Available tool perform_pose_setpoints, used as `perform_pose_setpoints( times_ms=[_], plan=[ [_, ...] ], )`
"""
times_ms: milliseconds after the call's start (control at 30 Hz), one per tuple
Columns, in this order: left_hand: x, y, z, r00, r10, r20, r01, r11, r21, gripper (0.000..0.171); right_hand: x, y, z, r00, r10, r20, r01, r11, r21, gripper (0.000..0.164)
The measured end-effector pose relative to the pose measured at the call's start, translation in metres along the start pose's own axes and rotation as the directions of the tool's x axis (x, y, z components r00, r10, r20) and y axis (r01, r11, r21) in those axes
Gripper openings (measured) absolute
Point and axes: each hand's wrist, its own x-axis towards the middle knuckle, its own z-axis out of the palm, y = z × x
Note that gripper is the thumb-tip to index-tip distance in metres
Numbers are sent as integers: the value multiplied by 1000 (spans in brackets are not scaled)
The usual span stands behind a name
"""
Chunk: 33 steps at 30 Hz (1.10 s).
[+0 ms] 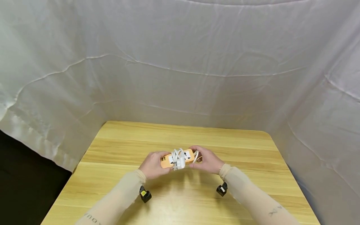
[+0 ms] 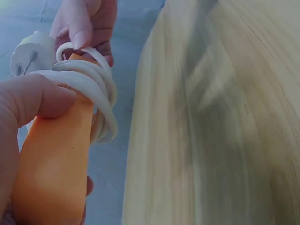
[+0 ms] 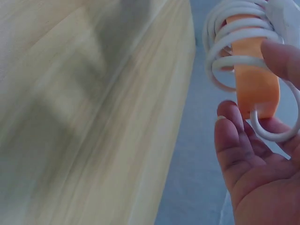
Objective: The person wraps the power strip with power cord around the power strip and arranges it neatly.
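Note:
An orange and white power strip (image 1: 190,155) is held up above the table, socket face toward the head view. Its white cord (image 1: 175,154) is wound several times round the middle, and a white plug (image 1: 181,162) lies over the coils. My left hand (image 1: 155,164) grips the end with the dark ports; in the left wrist view its thumb (image 2: 56,99) presses beside the coils. My right hand (image 1: 207,160) holds the other end between thumb and fingers. Loose cord loops pass by the right thumb (image 3: 281,58), and the cord leaves the strip near those fingers.
Below the hands is a light wooden table (image 1: 180,200) with rounded far corners. Pale grey cloth (image 1: 180,93) hangs behind it and along both sides. Small black devices (image 1: 145,194) sit at both wrists. At the left edge lies a dark area (image 1: 25,175).

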Motion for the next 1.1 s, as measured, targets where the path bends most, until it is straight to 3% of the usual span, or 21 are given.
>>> perform_pose_setpoints(
  times_ms=[400,800,1100],
  plan=[
    [20,-14,17,999,-8,-33,10,996,86,57,9,17,5,991,93,-92,-94,995,-13,64],
    [41,-34,37,997,35,68,-42,993,108,56,6,42,9,988,141,-71,-146,986,-85,60],
    [43,-39,48,992,33,118,-51,987,152,59,2,57,19,987,153,-58,-158,983,-92,53]
  ],
)
